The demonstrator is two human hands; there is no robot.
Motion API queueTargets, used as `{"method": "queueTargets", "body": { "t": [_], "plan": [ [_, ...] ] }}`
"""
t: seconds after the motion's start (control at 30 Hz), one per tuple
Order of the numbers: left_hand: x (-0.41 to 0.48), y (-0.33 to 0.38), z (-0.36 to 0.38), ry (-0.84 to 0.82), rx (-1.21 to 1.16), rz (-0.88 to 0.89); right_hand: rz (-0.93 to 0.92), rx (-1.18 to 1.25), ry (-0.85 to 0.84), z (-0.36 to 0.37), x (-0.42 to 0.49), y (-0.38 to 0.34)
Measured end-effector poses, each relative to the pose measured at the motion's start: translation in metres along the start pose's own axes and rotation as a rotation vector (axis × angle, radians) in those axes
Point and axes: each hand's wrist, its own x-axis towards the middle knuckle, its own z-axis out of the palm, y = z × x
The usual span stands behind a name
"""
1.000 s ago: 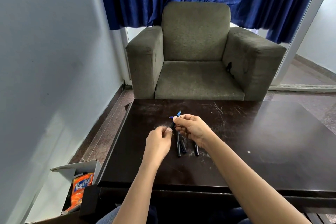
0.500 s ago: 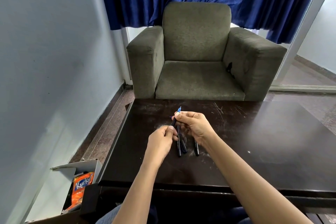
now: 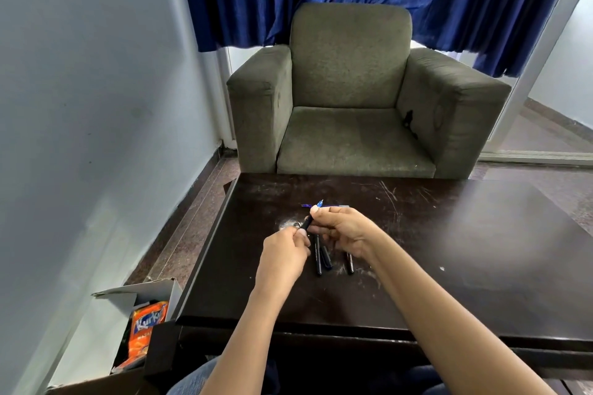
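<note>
A thin black pen (image 3: 307,223) with a blue tip is held between both hands above the dark table (image 3: 449,250). My right hand (image 3: 345,229) grips its upper part, with the blue tip sticking out past the fingers. My left hand (image 3: 284,255) pinches the pen's lower end. Three black pens (image 3: 322,256) lie side by side on the table under my hands, partly hidden by my right hand and wrist. A small blue piece (image 3: 306,205) lies on the table just beyond my fingers.
A grey-green armchair (image 3: 353,96) stands right behind the table. A grey wall runs along the left. On the floor at the table's left front corner sits an open cardboard box (image 3: 141,295) with an orange snack packet (image 3: 147,327).
Both hands have shifted slightly with the pen. My left hand's fingertips moved closer to my right hand along the pen.
</note>
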Motion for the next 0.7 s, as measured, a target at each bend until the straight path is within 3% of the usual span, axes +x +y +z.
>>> {"method": "queueTargets", "body": {
  "t": [0.07,0.2,0.27,0.57,0.7],
  "plan": [
    [0.000,-0.001,0.000,-0.024,-0.020,-0.025,0.017,-0.152,-0.022,-0.012,0.004,0.000],
    [0.001,-0.003,0.001,-0.025,-0.028,-0.074,-0.090,-1.128,0.277,-0.021,0.016,0.029],
    [0.001,-0.003,0.001,-0.014,-0.017,-0.063,-0.097,-1.334,0.291,-0.016,0.015,0.044],
    [0.002,-0.006,0.000,-0.033,0.031,-0.036,-0.102,-1.405,0.380,-0.007,0.016,0.071],
    [0.002,-0.006,0.000,-0.005,0.043,-0.029,-0.168,-1.232,0.480,-0.012,0.016,0.053]
  ]
}}
